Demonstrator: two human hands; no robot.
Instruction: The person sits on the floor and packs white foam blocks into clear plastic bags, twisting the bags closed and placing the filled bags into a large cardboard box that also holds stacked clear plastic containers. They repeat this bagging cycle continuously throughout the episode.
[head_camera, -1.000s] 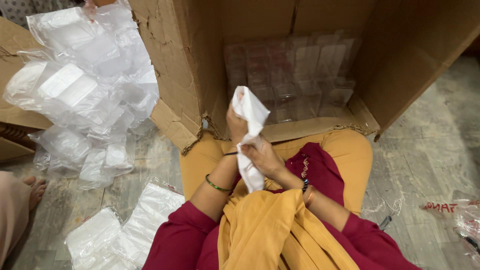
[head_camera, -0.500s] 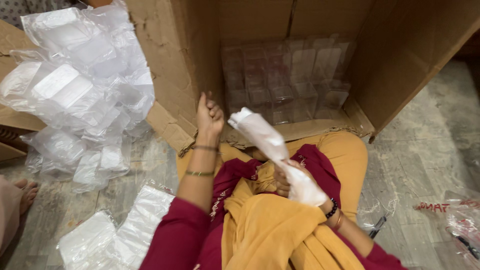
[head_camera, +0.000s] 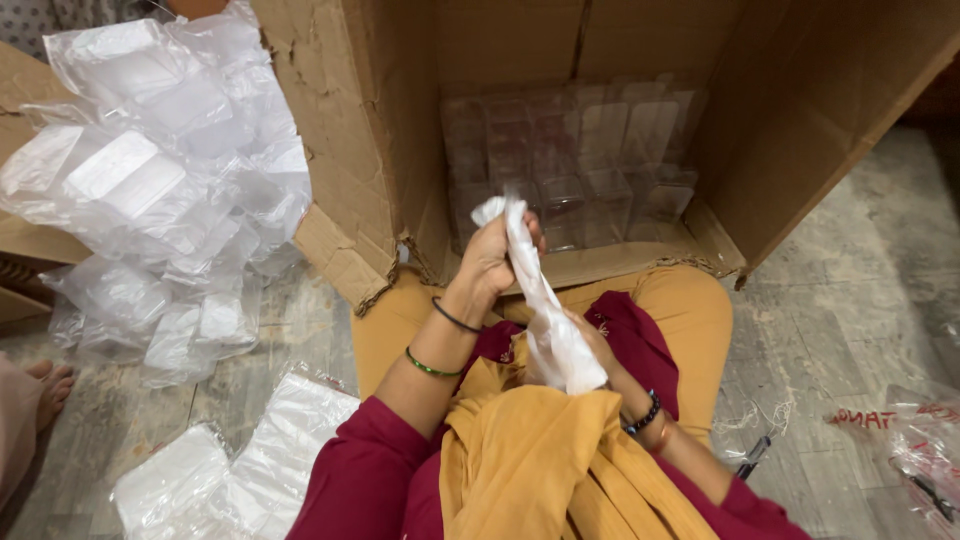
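Far left, on the floor (head_camera: 860, 300): heap of clear plastic bags (head_camera: 150, 190) holding box-shaped packs, piled against a brown flap. Flat stacks of clear sleeves (head_camera: 240, 460) lie near the lower left corner of the floor, beside the person's knee.

Centre: left hand (head_camera: 495, 255) raised, fingers closed around the upper end of a white, crumpled, translucent plastic bag (head_camera: 545, 310). The bag is twisted into a long, narrow strip, running diagonally down to the right hand (head_camera: 585, 345), which is mostly hidden behind it; fingers appear curled on the lower end, grip not fully visible. Bag held above the lap, just in front of the open cardboard box (head_camera: 400, 150).

Inside the box: rows of clear plastic cases (head_camera: 600, 160) stacked against the back wall.

Far right: a clear printed wrapper (head_camera: 920, 430) on the floor.
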